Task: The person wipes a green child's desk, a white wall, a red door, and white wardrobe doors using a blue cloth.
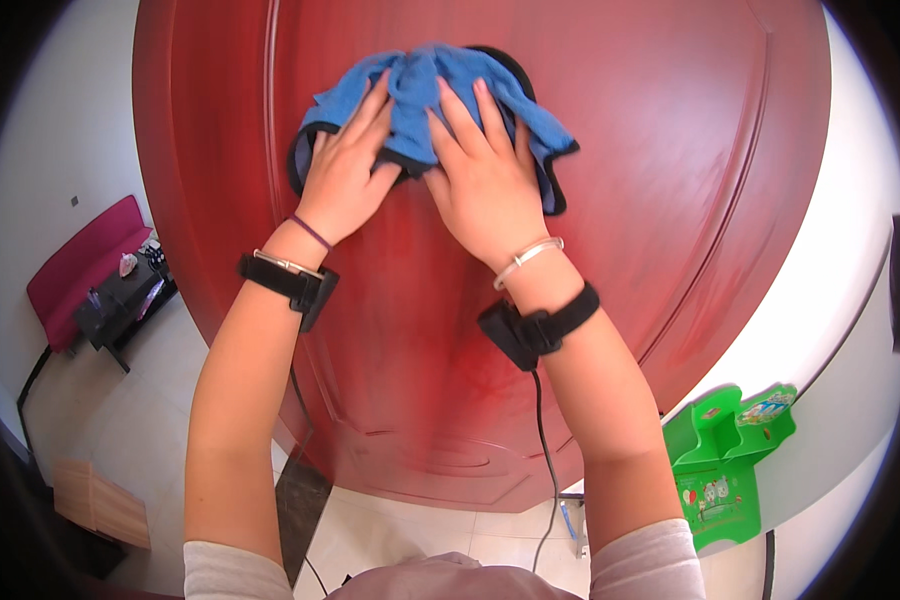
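A blue cloth [410, 115] with black edging lies bunched against the upper part of a glossy red-brown panelled door [650, 170]. My left hand [350, 175] rests on the cloth's left part, its fingers stretched upward and its fingertips among the folds. On the cloth's right part my right hand [488, 190] presses flat with fingers spread. Both hands are open, pushing the cloth to the door rather than gripping it. One cloth corner sticks out to the right of my right hand. Each wrist wears a bracelet and a black strap with a small box.
A green plastic shelf unit [715, 480] with cartoon prints stands at the lower right, close to the door's edge. Off to the left are a magenta sofa [85, 260] and a dark low table [120, 310] bearing small items. Black cables [548, 450] hang from my wrist straps.
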`<move>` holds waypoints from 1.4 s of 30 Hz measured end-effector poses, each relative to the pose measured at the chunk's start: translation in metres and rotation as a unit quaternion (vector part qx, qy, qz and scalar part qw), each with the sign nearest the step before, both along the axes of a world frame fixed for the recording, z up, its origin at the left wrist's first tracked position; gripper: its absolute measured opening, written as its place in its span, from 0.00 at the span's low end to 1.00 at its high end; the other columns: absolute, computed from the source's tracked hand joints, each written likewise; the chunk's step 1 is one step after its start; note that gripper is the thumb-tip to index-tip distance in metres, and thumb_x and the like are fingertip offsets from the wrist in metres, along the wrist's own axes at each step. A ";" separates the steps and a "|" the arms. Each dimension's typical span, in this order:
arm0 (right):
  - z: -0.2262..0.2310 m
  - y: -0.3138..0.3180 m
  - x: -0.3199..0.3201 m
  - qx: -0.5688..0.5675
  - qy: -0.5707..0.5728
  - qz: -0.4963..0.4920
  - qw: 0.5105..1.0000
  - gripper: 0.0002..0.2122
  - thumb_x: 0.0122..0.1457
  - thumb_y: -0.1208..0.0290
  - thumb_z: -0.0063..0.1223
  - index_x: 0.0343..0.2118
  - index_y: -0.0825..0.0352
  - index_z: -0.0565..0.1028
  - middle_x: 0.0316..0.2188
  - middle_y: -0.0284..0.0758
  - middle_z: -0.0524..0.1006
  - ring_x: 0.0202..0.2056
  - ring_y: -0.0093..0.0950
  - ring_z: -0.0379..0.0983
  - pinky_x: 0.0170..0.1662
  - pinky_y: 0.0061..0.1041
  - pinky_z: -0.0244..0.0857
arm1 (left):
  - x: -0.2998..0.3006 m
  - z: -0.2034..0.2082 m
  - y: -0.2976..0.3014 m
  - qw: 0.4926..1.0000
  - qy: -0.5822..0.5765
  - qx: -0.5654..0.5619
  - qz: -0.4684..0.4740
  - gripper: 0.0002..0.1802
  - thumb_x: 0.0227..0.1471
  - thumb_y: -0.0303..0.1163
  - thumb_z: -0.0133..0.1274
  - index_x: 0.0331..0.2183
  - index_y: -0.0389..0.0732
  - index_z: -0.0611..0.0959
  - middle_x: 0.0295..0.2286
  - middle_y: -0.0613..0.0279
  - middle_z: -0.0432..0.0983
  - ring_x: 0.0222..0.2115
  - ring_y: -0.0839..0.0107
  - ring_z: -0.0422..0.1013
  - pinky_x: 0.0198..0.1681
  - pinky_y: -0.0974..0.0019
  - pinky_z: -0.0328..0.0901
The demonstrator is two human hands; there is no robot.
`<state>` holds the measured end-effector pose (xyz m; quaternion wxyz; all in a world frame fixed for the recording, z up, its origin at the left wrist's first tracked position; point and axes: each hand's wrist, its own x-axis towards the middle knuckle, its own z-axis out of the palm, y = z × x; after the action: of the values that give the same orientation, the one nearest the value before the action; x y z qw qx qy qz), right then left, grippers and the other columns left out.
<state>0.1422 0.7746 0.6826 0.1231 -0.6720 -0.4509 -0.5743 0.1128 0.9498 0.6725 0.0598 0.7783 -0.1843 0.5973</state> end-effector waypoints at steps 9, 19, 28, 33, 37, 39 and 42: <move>-0.070 0.011 -0.006 -0.053 0.067 0.020 0.996 0.22 0.49 0.70 0.48 0.50 0.64 0.66 0.59 0.33 0.53 0.60 0.40 0.46 0.54 0.46 0.51 | -0.003 -0.095 -0.011 0.990 -0.014 -0.095 0.107 0.32 0.46 0.33 0.49 0.53 0.35 0.62 0.55 0.40 0.51 0.56 0.46 0.49 0.56 0.53 0.48; -0.180 0.014 -0.001 -0.125 0.125 0.102 0.979 0.21 0.44 0.80 0.48 0.46 0.71 0.67 0.57 0.40 0.55 0.58 0.46 0.49 0.56 0.37 0.52 | -0.031 -0.203 0.002 0.969 0.202 -0.077 0.122 0.31 0.37 0.30 0.53 0.47 0.33 0.70 0.55 0.46 0.52 0.55 0.48 0.50 0.56 0.48 0.48; -0.037 0.080 -0.026 0.011 0.078 -0.014 0.997 0.21 0.50 0.72 0.48 0.49 0.67 0.65 0.58 0.37 0.54 0.59 0.45 0.46 0.55 0.48 0.46 | -0.024 -0.040 0.063 0.993 0.036 0.015 0.114 0.29 0.46 0.33 0.46 0.51 0.36 0.65 0.56 0.48 0.50 0.58 0.54 0.47 0.58 0.51 0.43; -0.091 0.131 -0.031 0.072 0.096 -0.089 0.989 0.21 0.48 0.70 0.49 0.47 0.65 0.67 0.58 0.36 0.56 0.59 0.45 0.48 0.52 0.50 0.49 | -0.026 -0.073 0.106 0.995 0.042 0.041 0.081 0.26 0.43 0.32 0.48 0.48 0.37 0.70 0.54 0.53 0.56 0.55 0.57 0.55 0.56 0.53 0.48; -0.187 0.166 -0.043 0.046 0.170 -0.099 0.979 0.17 0.45 0.73 0.50 0.41 0.64 0.70 0.57 0.37 0.58 0.56 0.50 0.51 0.50 0.49 0.51 | -0.044 -0.148 0.150 0.996 0.036 0.069 0.044 0.19 0.39 0.28 0.50 0.39 0.41 0.78 0.48 0.60 0.66 0.46 0.58 0.65 0.47 0.58 0.61; -0.242 0.178 -0.047 0.042 0.197 -0.097 0.975 0.15 0.45 0.73 0.50 0.39 0.64 0.71 0.56 0.38 0.60 0.55 0.53 0.52 0.50 0.49 0.52 | -0.052 -0.187 0.170 0.993 0.069 0.099 0.018 0.19 0.40 0.30 0.50 0.39 0.41 0.78 0.45 0.61 0.68 0.41 0.59 0.68 0.43 0.58 0.63; -0.294 0.201 -0.054 0.041 0.221 -0.112 0.968 0.12 0.45 0.73 0.50 0.36 0.61 0.72 0.55 0.38 0.61 0.53 0.55 0.53 0.50 0.49 0.53 | -0.059 -0.204 0.199 0.984 0.125 0.120 -0.040 0.19 0.40 0.31 0.50 0.40 0.41 0.78 0.44 0.61 0.69 0.40 0.60 0.68 0.41 0.59 0.63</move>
<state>0.0882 0.9759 0.3889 0.1820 -0.8228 -0.3106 -0.4398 0.0535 1.1488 0.4685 0.0123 0.8406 -0.2764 0.4657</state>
